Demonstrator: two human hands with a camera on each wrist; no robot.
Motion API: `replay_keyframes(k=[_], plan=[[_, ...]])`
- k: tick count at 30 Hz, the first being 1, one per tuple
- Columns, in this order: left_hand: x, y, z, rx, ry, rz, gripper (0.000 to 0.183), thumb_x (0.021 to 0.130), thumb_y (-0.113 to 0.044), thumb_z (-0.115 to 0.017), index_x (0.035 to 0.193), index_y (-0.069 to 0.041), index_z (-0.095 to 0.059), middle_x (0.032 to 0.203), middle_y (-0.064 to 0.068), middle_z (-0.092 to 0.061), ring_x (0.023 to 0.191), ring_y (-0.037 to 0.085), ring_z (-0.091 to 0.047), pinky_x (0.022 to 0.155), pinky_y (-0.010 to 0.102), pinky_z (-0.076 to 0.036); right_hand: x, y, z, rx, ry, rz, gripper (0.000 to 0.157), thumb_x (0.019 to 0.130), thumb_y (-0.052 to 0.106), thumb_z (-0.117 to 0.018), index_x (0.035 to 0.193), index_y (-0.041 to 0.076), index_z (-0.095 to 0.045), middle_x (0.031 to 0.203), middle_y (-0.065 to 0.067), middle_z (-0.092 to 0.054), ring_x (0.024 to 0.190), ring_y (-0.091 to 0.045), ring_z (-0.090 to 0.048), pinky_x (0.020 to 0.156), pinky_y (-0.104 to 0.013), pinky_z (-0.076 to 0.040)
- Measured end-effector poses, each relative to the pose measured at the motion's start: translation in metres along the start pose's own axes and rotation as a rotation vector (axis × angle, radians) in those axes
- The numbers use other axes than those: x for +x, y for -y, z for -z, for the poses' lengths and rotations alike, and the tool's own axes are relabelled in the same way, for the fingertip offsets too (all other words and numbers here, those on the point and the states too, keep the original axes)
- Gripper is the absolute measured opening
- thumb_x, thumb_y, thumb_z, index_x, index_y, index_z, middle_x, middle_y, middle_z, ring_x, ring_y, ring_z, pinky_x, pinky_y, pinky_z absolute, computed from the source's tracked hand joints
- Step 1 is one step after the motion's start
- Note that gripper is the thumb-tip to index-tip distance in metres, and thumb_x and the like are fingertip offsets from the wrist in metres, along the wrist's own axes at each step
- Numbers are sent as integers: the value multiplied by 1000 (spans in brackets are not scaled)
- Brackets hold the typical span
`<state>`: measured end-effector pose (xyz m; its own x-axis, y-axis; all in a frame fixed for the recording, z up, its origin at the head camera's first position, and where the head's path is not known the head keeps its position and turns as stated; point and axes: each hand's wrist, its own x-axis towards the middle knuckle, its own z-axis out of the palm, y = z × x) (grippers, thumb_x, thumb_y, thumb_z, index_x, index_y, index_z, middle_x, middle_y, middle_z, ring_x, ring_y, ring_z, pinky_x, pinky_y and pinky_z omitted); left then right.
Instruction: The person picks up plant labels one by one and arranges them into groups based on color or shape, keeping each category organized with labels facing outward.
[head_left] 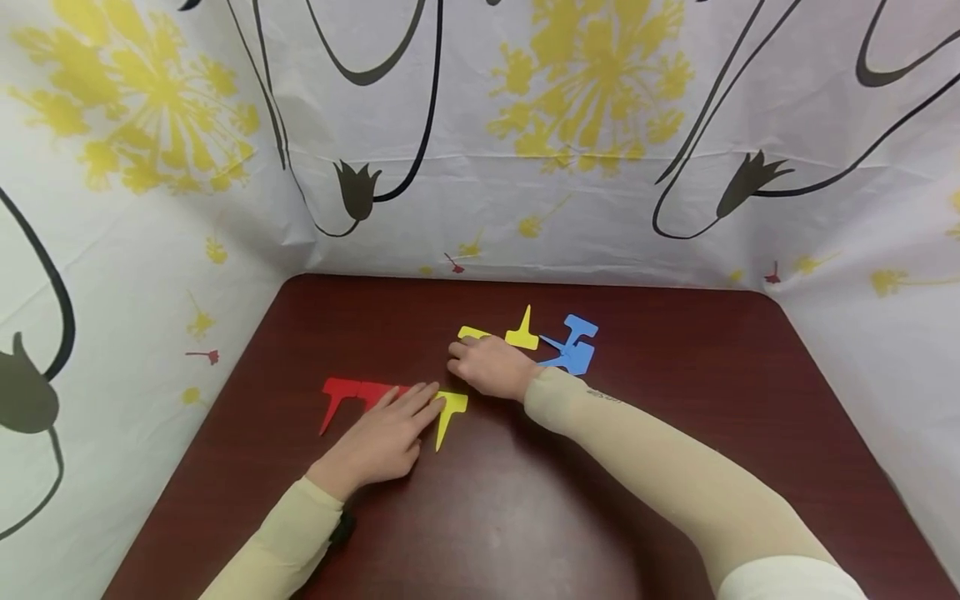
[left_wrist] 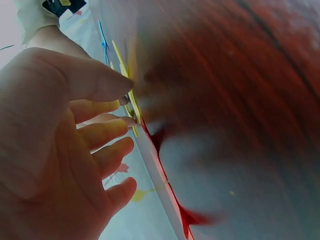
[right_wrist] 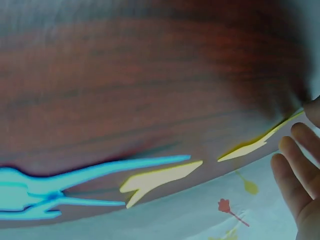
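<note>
My left hand (head_left: 378, 442) lies palm down with straight fingers over a row of T-shaped plant labels. Red plant labels (head_left: 341, 388) run out to its left, partly covered by the fingers. At its fingertips is a yellow plant label (head_left: 453, 402), stem toward me. Farther back, my right hand (head_left: 491, 367) pinches the pointed end of another yellow plant label (right_wrist: 245, 150) between thumb and fingers; its head (head_left: 473, 332) shows beyond the hand. Beside that hand, one more yellow plant label (head_left: 522, 337) lies with its stem pointing away.
Overlapping blue plant labels (head_left: 577, 357) lie right of the yellow ones, partly behind the right wrist. The dark red-brown table (head_left: 675, 400) is bordered by a white cloth (head_left: 465, 208) with yellow and grey flower prints at the back and sides.
</note>
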<state>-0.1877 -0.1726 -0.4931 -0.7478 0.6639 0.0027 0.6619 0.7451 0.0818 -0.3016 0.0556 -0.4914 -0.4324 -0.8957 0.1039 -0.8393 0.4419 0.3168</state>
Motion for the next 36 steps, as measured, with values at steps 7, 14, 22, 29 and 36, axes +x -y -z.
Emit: replay_keyframes(k=[7, 14, 22, 29, 36], plan=[[6, -2, 0, 24, 25, -4, 69, 90, -22, -71, 153, -13, -45, 160, 10, -36, 146, 29, -34, 116, 52, -30, 4, -3, 2, -113, 4, 89, 11, 96, 11, -70, 100, 17, -78, 96, 1, -65, 88, -17, -59, 73, -30, -55], [10, -3, -1, 22, 60, 0, 66, 91, -21, -67, 152, -10, -45, 160, 10, -35, 147, 26, -32, 118, 51, -27, 4, -3, 0, -150, -4, 142, 12, 96, 10, -69, 101, 16, -78, 97, 1, -67, 88, -17, -60, 74, -31, -56], [10, -4, -2, -1, 100, 29, 65, 93, -22, -62, 153, -9, -44, 160, 10, -35, 147, 25, -32, 118, 50, -25, 1, -1, -2, -88, 6, 156, 11, 98, 12, -67, 104, 15, -76, 99, 1, -67, 89, -16, -61, 77, -28, -55], [9, -5, -2, -8, 101, 25, 64, 94, -22, -60, 154, -9, -43, 161, 10, -35, 147, 25, -32, 118, 49, -26, -7, -2, 1, -44, -94, 183, 7, 97, 10, -66, 100, 13, -72, 94, 0, -67, 80, -14, -62, 70, -26, -55], [9, -4, -2, -37, 115, 35, 63, 100, -34, -56, 156, -10, -39, 162, 9, -31, 149, 26, -29, 119, 47, -25, -15, -9, 10, 85, -218, 148, 8, 94, 13, -69, 102, 11, -69, 92, 1, -68, 76, -9, -63, 65, -23, -56]])
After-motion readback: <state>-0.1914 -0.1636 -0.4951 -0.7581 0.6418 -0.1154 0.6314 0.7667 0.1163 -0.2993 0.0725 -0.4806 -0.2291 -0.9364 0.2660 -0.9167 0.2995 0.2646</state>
